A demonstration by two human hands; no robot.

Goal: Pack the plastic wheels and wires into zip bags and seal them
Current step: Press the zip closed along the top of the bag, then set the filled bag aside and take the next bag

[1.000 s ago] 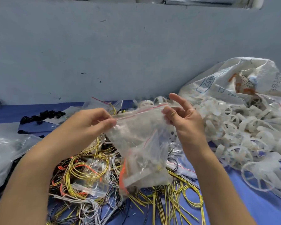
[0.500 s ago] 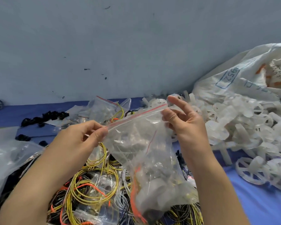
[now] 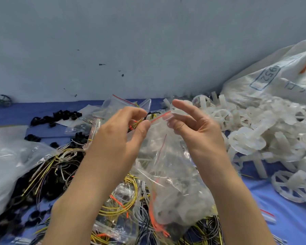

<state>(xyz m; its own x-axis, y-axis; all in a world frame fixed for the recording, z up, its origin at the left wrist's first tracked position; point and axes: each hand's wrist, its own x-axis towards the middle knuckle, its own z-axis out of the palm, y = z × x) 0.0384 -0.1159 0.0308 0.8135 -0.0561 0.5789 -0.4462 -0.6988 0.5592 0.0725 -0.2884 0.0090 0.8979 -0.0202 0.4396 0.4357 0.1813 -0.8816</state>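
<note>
— Between the two hands, what hangs there?
— A clear zip bag (image 3: 171,174), held up by its red-lined top edge (image 3: 159,117). Its body sags down between the wrists, over the heap of yellow, black and grey wires (image 3: 117,210).

— How does the left hand (image 3: 120,131) hold it?
— Thumb and forefinger pinch the top edge partway along; the other fingers curl loosely behind.

— And the right hand (image 3: 193,128)?
— Thumb and a bent finger meet on the right corner of that edge. The forefinger sticks out straight, above the bag. It is blurred there, so I cannot tell more of the grip.

— What is in the bag?
— White plastic pieces low down, with an orange strip along the bottom left.

— What lies around?
— White plastic wheels (image 3: 254,131) are piled to the right on the blue cover (image 3: 290,218), spilling from a white sack (image 3: 272,80). Black parts (image 3: 60,115) sit far left, and another zip bag (image 3: 117,105) stands just behind the left hand.
</note>
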